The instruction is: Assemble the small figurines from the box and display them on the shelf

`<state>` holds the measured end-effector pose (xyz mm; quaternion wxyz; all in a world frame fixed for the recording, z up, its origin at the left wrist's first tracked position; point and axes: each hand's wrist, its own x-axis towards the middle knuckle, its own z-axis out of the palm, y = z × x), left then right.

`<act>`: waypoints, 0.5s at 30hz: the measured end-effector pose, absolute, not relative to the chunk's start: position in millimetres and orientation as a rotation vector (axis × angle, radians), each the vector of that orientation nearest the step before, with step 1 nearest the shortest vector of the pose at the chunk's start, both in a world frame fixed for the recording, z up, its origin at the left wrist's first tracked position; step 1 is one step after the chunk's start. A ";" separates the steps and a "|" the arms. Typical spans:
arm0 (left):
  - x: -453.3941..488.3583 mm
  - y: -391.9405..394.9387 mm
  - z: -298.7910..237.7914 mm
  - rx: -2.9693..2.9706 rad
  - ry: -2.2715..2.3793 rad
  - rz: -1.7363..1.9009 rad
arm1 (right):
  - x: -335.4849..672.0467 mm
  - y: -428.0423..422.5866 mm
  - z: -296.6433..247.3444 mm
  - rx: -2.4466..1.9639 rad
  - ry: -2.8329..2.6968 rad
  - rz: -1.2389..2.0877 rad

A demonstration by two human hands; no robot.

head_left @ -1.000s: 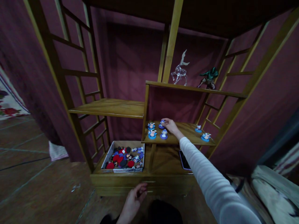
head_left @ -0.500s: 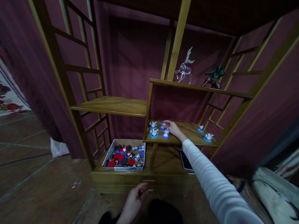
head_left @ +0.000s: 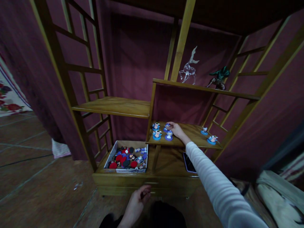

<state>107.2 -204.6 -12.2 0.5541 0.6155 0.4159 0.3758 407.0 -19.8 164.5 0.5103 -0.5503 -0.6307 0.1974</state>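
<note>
Two purple-based figurines (head_left: 168, 136) stand on a wooden shelf (head_left: 196, 134), the rear figurine (head_left: 166, 128) at 12 o'clock from its twin. Fingertips of the right hand (head_left: 175, 129) touch it; whether they clamp it cannot be told. At 7 o'clock from the pair hangs the left hand (head_left: 136, 202), fingers loosely apart, and at 8 o'clock sits a box (head_left: 130, 170).

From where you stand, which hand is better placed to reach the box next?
Probably the left hand: it looks empty and near the box, while the right hand is on the rear purple figure.
</note>
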 end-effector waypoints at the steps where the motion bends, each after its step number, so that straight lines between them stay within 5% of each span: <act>1: 107.3 -204.5 -12.2 1.450 0.979 0.883 | 406.6 -20.1 164.2 -1.329 -1.515 0.475; 15: 104.9 -202.5 -21.7 1.509 0.984 0.868 | 406.2 -26.9 162.7 -1.259 -1.566 0.582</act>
